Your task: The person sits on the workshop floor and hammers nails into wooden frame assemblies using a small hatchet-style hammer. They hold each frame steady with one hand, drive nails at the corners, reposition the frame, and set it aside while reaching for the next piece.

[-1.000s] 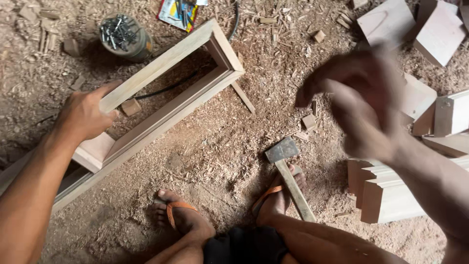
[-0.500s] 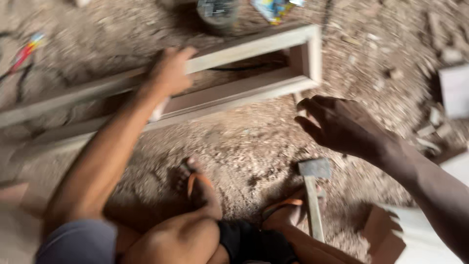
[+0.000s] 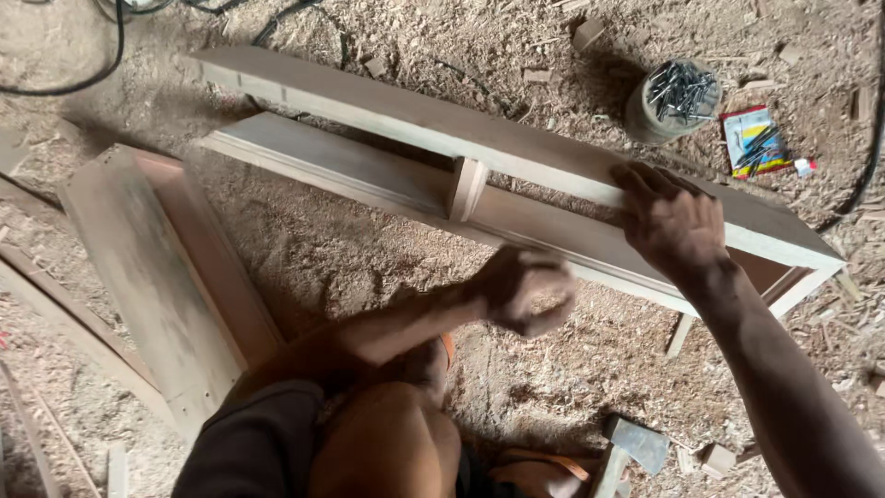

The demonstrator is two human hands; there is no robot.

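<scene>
While the long wooden frame (image 3: 516,175) lies on its side on the sawdust-covered floor (image 3: 350,249), I note my right hand (image 3: 673,221) spread flat, fingers wide, pressing on its upper rail, and my left hand (image 3: 525,290) blurred in front of the lower rail, loosely curled; whether it holds anything I cannot tell. Judged from this view, the two rails, the end piece and one short cross block (image 3: 466,187) are already joined. The hammer (image 3: 631,447) lies untouched by my foot and the can of nails (image 3: 673,101) stands behind the frame, so fastening looks unfinished.
</scene>
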